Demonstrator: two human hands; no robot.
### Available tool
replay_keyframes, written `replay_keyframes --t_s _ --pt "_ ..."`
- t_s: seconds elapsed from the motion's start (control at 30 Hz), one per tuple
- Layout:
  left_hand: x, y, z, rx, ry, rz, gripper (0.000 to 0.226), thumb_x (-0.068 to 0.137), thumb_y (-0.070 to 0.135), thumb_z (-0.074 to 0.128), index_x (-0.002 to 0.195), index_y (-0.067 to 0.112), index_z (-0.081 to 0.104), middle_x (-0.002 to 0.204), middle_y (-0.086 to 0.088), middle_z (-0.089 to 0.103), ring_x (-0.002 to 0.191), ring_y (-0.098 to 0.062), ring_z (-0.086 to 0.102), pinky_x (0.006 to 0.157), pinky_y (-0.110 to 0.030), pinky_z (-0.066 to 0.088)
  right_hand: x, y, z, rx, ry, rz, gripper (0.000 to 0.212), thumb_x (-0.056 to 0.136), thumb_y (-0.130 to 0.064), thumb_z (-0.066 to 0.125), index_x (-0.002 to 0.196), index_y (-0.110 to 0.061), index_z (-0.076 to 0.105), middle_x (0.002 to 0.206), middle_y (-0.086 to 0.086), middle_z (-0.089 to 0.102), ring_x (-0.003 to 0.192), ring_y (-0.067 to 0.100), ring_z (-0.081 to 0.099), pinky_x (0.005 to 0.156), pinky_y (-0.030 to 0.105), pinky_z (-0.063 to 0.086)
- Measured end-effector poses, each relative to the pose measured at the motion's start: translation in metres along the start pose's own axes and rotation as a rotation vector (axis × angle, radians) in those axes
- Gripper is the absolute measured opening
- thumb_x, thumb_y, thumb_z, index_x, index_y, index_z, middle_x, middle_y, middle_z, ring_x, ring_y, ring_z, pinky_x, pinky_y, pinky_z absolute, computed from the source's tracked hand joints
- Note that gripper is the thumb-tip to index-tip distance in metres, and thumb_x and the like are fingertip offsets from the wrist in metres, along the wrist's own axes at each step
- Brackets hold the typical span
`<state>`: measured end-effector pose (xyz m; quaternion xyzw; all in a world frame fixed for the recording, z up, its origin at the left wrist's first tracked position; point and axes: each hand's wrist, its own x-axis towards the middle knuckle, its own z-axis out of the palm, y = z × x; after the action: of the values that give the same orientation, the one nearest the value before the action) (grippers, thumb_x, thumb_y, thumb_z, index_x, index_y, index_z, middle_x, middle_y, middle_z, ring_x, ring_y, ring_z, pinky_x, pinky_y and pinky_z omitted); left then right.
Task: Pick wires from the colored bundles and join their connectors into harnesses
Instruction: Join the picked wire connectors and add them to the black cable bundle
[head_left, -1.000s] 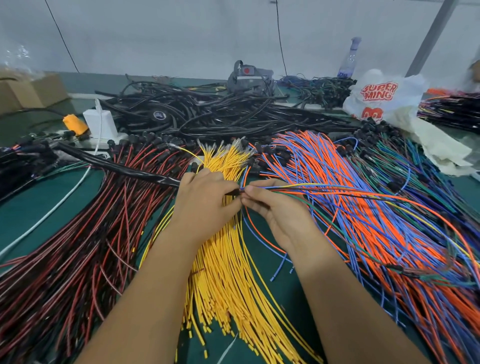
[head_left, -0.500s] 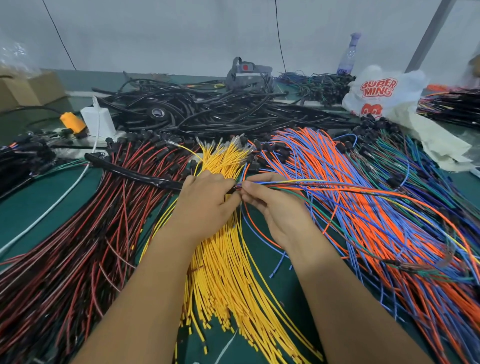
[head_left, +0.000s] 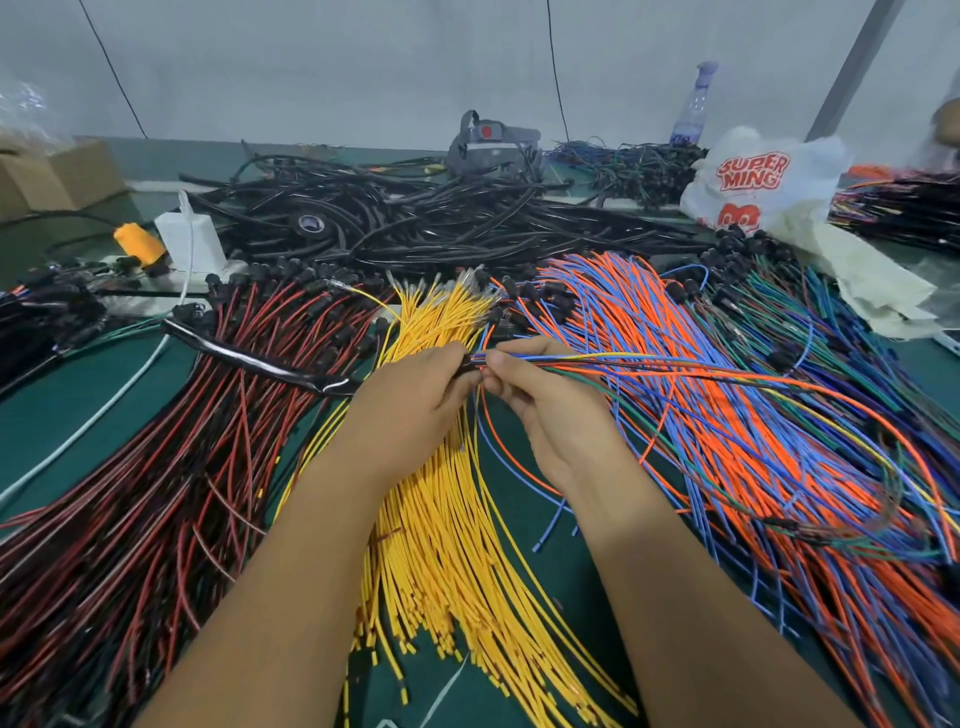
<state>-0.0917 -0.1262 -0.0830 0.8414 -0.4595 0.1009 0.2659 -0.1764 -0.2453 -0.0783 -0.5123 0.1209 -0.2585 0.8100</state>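
Both hands join wires over the yellow bundle (head_left: 441, 519).
Left hand (head_left: 410, 410) and right hand (head_left: 550, 410) each pinch the mixed wire harness (head_left: 649, 366); white bag (head_left: 763, 176) reads "SUPER MING".

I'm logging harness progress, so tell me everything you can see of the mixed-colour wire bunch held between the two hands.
The mixed-colour wire bunch is a thin sheaf of insulated wires: yellow, blue, orange, green and dark strands. Its gathered end sits between the left hand and the right hand, both pinching it above the yellow bundle. From there it runs right, raised over the orange-and-blue bundle, fans out and curves down at the far right. Any connector at the pinched end is hidden by the fingers.
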Motion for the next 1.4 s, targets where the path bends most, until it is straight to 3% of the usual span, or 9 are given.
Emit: replay_keyframes --t_s 0.17,0.33,0.47,0.63,0.8,1.07,1.23,1.33,1.4 --pt "-0.002 0.002 -0.001 0.0 0.095 -0.014 0.011 0.097 0.035 0.048 0.098 0.025 0.05 0.071 0.015 0.044 0.065 -0.008 0.043 0.052 -0.023 0.027 0.0 0.0 0.001 -0.158 0.042 -0.045 0.012 0.085 0.005 0.065 0.082 -0.007 0.064 0.074 0.006 0.066 0.069 0.015 0.063 0.065 0.021 0.051" --pt "0.0 -0.001 0.002 -0.007 0.053 0.01 0.02 0.097 0.032 0.048 0.112 0.026 0.06 0.092 0.006 0.057 0.084 -0.015 0.052 0.068 -0.034 0.043 0.001 0.001 -0.002 -0.279 0.077 -0.04 0.014 0.082 0.003 0.069 0.077 -0.009 0.067 0.072 0.012 0.066 0.066 0.019 0.061 0.064 0.025 0.05" --pt "0.0 -0.004 0.004 0.038 0.059 0.029 0.022 0.097 0.03 0.049 0.113 0.026 0.063 0.083 0.006 0.052 0.08 -0.017 0.05 0.064 -0.033 0.037 0.003 0.002 -0.001 -0.35 0.079 -0.032 0.019 0.084 -0.002 0.069 0.069 -0.014 0.067 0.066 0.01 0.067 0.065 0.021 0.063 0.071 0.036 0.055" --pt "0.002 -0.004 0.002 0.011 0.082 0.067 0.023 0.094 0.024 0.055 0.115 0.02 0.065 0.083 0.005 0.053 0.084 -0.021 0.053 0.068 -0.035 0.041 0.005 -0.001 0.003 -0.057 0.122 0.047 0.02 0.094 -0.018 0.06 0.079 -0.005 0.062 0.058 0.004 0.066 0.051 0.013 0.063 0.051 0.022 0.051" --pt "0.001 -0.001 0.001 -0.047 0.064 0.086 0.022 0.093 0.024 0.058 0.113 0.022 0.064 0.088 0.008 0.056 0.087 -0.015 0.052 0.072 -0.035 0.042 0.007 0.001 0.003 -0.016 0.167 0.054 0.039 0.101 -0.025 0.047 0.068 -0.008 0.059 0.052 0.003 0.061 0.046 0.011 0.058 0.046 0.02 0.046" --pt "-0.001 0.004 0.0 -0.078 0.06 0.036 0.019 0.092 0.024 0.059 0.11 0.027 0.063 0.092 0.015 0.056 0.089 -0.009 0.053 0.071 -0.03 0.044 0.008 0.003 0.001 -0.237 0.229 0.038 0.026 0.098 -0.027 0.053 0.075 -0.016 0.058 0.05 -0.006 0.061 0.049 0.01 0.059 0.049 0.021 0.044" --pt "-0.001 0.015 -0.002 -0.117 0.055 0.066 0.017 0.092 0.022 0.059 0.108 0.018 0.064 0.097 0.004 0.062 0.092 -0.016 0.055 0.075 -0.034 0.046 0.006 0.011 0.002 -0.62 0.167 -0.097 0.029 0.087 -0.05 0.051 0.072 -0.025 0.058 0.063 -0.017 0.061 0.056 -0.002 0.053 0.061 0.025 0.041" --pt "-0.001 0.018 -0.003 -0.06 0.016 0.089 0.018 0.097 0.023 0.05 0.106 0.016 0.064 0.091 0.003 0.059 0.089 -0.019 0.055 0.071 -0.04 0.046 0.005 0.01 0.004 -0.566 0.135 -0.094 0.031 0.089 -0.048 0.054 0.072 -0.023 0.062 0.062 -0.014 0.062 0.061 0.002 0.055 0.064 0.026 0.038" --pt "-0.001 0.018 -0.003 -0.082 0.008 0.06 0.02 0.098 0.023 0.047 0.104 0.016 0.065 0.086 0.004 0.057 0.085 -0.02 0.055 0.068 -0.04 0.045 0.005 0.007 0.005 -0.42 0.135 -0.061 0.027 0.092 -0.037 0.06 0.072 -0.02 0.061 0.05 -0.011 0.054 0.05 0.005 0.047 0.055 0.025 0.035"
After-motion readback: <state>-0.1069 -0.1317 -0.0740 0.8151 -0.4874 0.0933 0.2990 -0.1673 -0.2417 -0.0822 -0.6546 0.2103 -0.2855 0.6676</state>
